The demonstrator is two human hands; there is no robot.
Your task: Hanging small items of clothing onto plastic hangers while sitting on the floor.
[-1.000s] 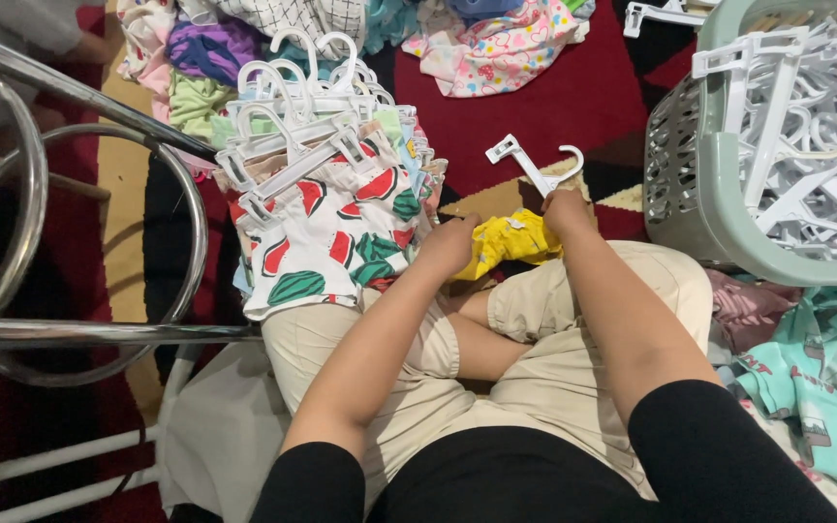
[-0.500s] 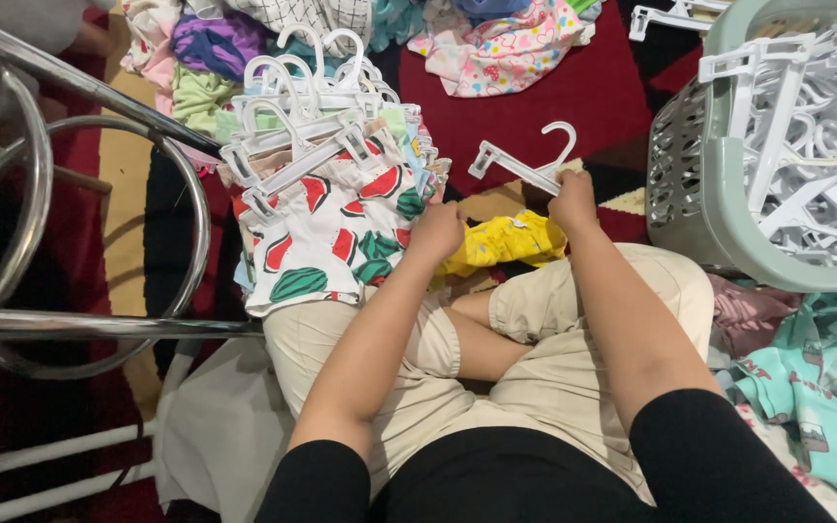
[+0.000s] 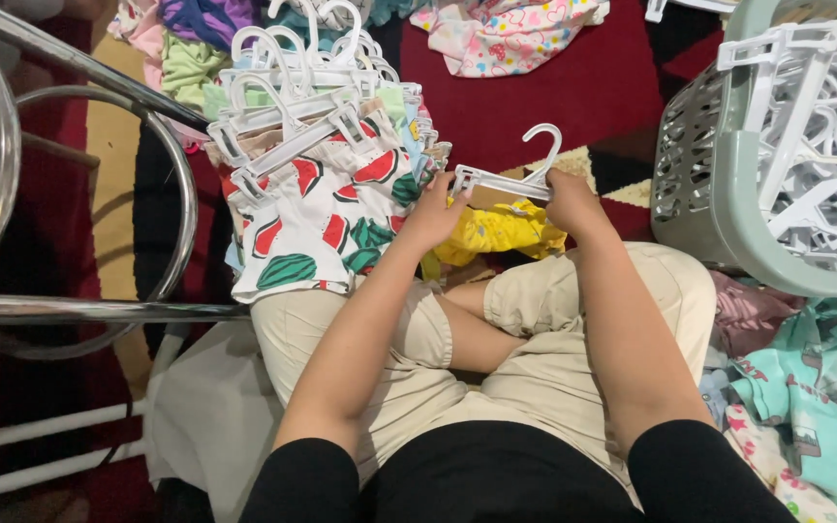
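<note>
A pale green plastic laundry basket (image 3: 728, 174) heaped with white hangers stands well to the right of the right hand (image 3: 571, 201). To the left of the left hand (image 3: 433, 215) lies a stack of small garments already clipped to white hangers, topped by a white watermelon-print piece (image 3: 317, 228). Just below both hands, on the person's crossed legs, sits a crumpled yellow cloth garment (image 3: 501, 235). Smallest is the white plastic clip hanger (image 3: 501, 179), held level between the 2 hands with its hook pointing away from the person.

To do this well, I judge the bar should stay level while the garment's top edge is pulled flat, so each clip bites evenly.

Both forearms reach forward over the knees. The right hand is closed around the hanger's right end. The left hand's fingers curl at the left clip, touching it; whether they also pinch the yellow cloth, I cannot tell.
</note>
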